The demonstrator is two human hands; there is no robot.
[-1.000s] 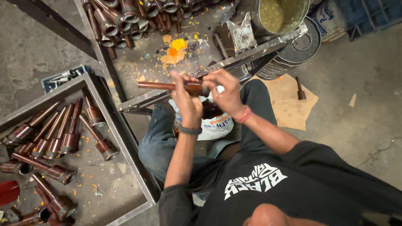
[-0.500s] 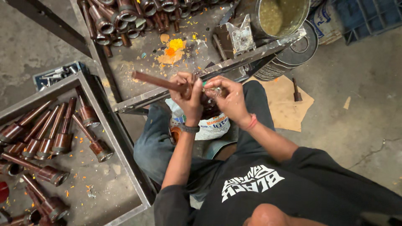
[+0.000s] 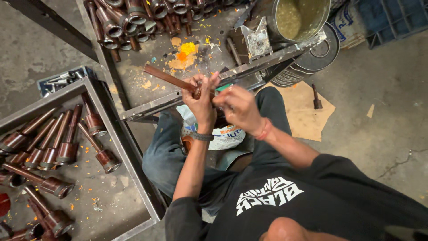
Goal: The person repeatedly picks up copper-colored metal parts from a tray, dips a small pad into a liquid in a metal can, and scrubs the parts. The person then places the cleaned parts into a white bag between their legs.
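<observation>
My left hand (image 3: 201, 99) grips a long brown metal rod (image 3: 168, 78) near its right end; the rod points up and to the left over the floor. My right hand (image 3: 238, 107) is closed at the rod's near end, fingers pinched around it right beside the left hand. What the right fingers pinch is hidden. Both hands hover above a grey steel angle frame (image 3: 147, 107) and my lap. A dark band sits on the left wrist, a red one on the right.
Brown funnel-ended metal parts (image 3: 58, 151) lie in the framed bay at left, more are piled at the top (image 3: 133, 18). A metal bucket of yellowish paste (image 3: 298, 18), a round tin (image 3: 312, 58), cardboard (image 3: 303, 111) and a white bag (image 3: 223, 136) surround my knees.
The rod has tilted from nearly level to slanting up-left. Both hands have stayed together at its right end, and the right hand has closed in tighter.
</observation>
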